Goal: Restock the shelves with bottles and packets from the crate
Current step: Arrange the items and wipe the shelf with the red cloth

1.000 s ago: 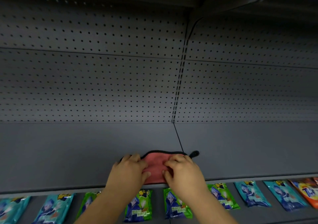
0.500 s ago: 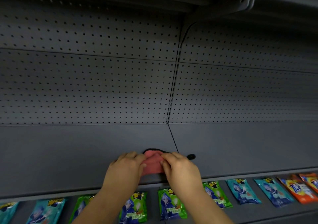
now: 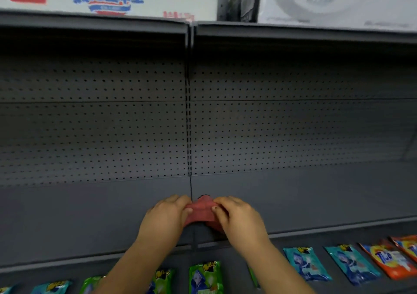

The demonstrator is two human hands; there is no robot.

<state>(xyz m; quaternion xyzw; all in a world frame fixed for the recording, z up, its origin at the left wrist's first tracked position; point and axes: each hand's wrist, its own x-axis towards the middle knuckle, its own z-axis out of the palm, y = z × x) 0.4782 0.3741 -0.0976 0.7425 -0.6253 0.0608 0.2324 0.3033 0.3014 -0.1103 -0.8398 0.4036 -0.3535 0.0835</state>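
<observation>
My fingers (image 3: 180,203) of both hands curl around a bunched red cloth (image 3: 200,212), pinching it on the grey shelf (image 3: 90,221).

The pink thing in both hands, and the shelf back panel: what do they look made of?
Pink cloth: soft fabric, probably microfibre, matte; it bunches and folds in the grip of the left hand and right hand. Back panel: likely painted metal, matte grey, with regular punched holes.

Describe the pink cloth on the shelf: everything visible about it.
The pink cloth looks soft, like microfibre, with dark edging showing at its top. It is bunched and folded, sitting on the grey shelf near the seam between two bays. The left hand and right hand pinch it from either side.
</observation>
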